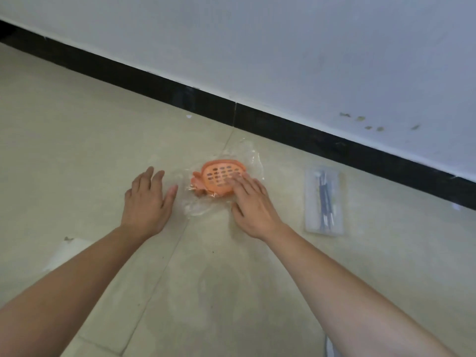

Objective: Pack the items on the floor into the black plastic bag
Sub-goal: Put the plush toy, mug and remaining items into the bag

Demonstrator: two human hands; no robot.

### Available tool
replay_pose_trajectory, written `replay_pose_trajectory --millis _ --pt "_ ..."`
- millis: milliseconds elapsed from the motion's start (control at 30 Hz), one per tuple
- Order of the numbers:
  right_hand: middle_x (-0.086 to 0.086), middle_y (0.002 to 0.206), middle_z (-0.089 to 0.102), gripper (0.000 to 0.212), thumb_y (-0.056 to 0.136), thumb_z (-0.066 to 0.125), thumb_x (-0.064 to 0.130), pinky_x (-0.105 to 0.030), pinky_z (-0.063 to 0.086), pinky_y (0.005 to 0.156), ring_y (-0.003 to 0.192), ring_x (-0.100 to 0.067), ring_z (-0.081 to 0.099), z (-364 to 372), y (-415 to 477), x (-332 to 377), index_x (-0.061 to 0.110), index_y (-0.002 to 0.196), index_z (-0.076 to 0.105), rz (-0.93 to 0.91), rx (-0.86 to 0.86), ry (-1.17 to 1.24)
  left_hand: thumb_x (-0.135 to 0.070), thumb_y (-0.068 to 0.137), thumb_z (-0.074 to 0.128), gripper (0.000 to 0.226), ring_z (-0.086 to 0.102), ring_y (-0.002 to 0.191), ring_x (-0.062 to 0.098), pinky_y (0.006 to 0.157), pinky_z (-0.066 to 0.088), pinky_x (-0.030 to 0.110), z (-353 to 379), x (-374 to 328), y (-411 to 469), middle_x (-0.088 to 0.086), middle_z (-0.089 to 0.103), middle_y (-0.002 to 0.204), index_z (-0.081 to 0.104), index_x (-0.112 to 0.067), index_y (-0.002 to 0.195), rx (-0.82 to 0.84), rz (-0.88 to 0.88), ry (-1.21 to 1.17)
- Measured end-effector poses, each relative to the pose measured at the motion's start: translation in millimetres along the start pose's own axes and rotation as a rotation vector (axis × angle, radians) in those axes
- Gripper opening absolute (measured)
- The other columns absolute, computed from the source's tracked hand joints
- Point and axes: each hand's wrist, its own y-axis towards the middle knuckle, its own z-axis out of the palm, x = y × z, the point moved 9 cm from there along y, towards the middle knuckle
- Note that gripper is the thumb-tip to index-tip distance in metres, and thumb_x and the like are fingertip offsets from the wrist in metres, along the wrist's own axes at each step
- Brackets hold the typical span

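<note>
Wrapped orange strainer; apparent tool case

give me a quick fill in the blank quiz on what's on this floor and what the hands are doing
1. The right hand rests its fingers on a ____ perforated item inside a clear wrapper.
2. The left hand holds ____.
3. The clear case lies to the ____ of the right hand.
4. The skirting below the wall is ____.
Missing words: orange; nothing; right; black.
</note>
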Motion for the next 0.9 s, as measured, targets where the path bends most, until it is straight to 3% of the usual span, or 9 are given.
replay_pose_trajectory --millis 67,167,233,300,367,500,700,833,900 --pt "-0.011 0.163 0.02 0.066 0.093 0.047 0.028 -0.048 0.008 0.123 0.152 -0.028 0.01 -23 -11 -31 0.016 0.154 0.027 0.145 -0.178 -0.021 -0.053 0.097 0.037 0.066 0.02 0.146 0.033 0.113 0.025 0.054 4 -18 6 0.015 0.023 0.159 0.03 -0.013 0.15 0.013 0.032 -0.047" --pt "-0.016 0.165 -0.003 0.083 0.092 0.053 0.046 -0.049 -0.004 0.121 0.152 -0.036 -0.005 -45 -43 -109 0.019 0.158 0.011 0.6 -0.267 -0.062 -0.064 0.094 0.031 0.076 0.001 0.151 0.025 0.118 0.013 0.051 19 -52 14 0.006 -0.001 0.165 0.009 -0.026 0.156 0.113 0.116 -0.036" --pt "-0.02 0.163 -0.014 0.094 0.089 0.052 0.059 -0.054 -0.005 0.12 0.149 -0.043 -0.011 -42 -71 -156 0.021 0.158 0.002 0.895 -0.19 -0.023 -0.073 0.089 0.028 0.081 -0.009 0.151 0.024 0.119 0.006 0.053 34 -76 17 0.003 -0.013 0.164 -0.001 -0.036 0.155 0.21 0.168 -0.011" --pt "-0.021 0.161 -0.021 0.097 0.088 0.045 0.068 -0.055 -0.005 0.119 0.148 -0.046 -0.014 -25 -89 -177 0.024 0.158 -0.005 1.015 -0.02 -0.026 -0.08 0.085 0.026 0.084 -0.011 0.15 0.026 0.118 0.003 0.057 53 -92 19 0.002 -0.019 0.163 -0.003 -0.041 0.153 0.335 0.194 0.06" --pt "-0.021 0.16 -0.023 0.093 0.09 0.04 0.068 -0.055 -0.004 0.12 0.147 -0.047 -0.015 -8 -93 -174 0.025 0.157 -0.009 0.992 0.074 -0.046 -0.083 0.082 0.027 0.085 -0.005 0.15 0.029 0.117 0.008 0.057 64 -96 18 0.004 -0.018 0.163 0.003 -0.043 0.153 0.402 0.195 0.15" --pt "-0.02 0.162 -0.018 0.08 0.096 0.04 0.053 -0.053 0.0 0.12 0.149 -0.044 -0.007 3 -66 -131 0.027 0.158 -0.004 0.777 0.065 -0.061 -0.075 0.084 0.039 0.072 0.019 0.14 0.037 0.109 0.023 0.052 61 -81 20 0.016 -0.002 0.162 0.019 -0.046 0.147 0.368 0.165 0.317" --pt "-0.016 0.164 -0.007 0.075 0.092 0.046 0.045 -0.05 0.012 0.117 0.146 -0.041 0.008 22 -12 -44 0.033 0.157 0.009 0.389 0.13 -0.074 -0.078 0.075 0.048 0.075 0.039 0.119 0.034 0.098 0.031 0.045 36 -11 -5 0.012 0.047 0.132 0.031 -0.043 0.139 0.348 -0.053 0.315" --pt "-0.02 0.163 -0.007 0.078 0.089 0.053 0.049 -0.048 0.019 0.114 0.144 -0.041 0.016 42 6 14 0.04 0.155 0.013 0.29 0.243 -0.028 -0.078 0.065 0.058 0.083 0.043 0.116 0.03 0.096 0.034 0.043 4 50 -49 0.007 0.053 0.123 0.037 -0.041 0.136 0.306 -0.202 0.246" --pt "-0.021 0.161 0.004 0.08 0.085 0.058 0.052 -0.046 0.023 0.111 0.139 -0.04 0.025 51 9 45 0.041 0.153 0.018 0.275 0.284 -0.021 -0.075 0.063 0.064 0.082 0.044 0.115 0.028 0.095 0.037 0.041 -20 77 -72 0.005 0.051 0.12 0.042 -0.04 0.134 0.249 -0.278 0.143"
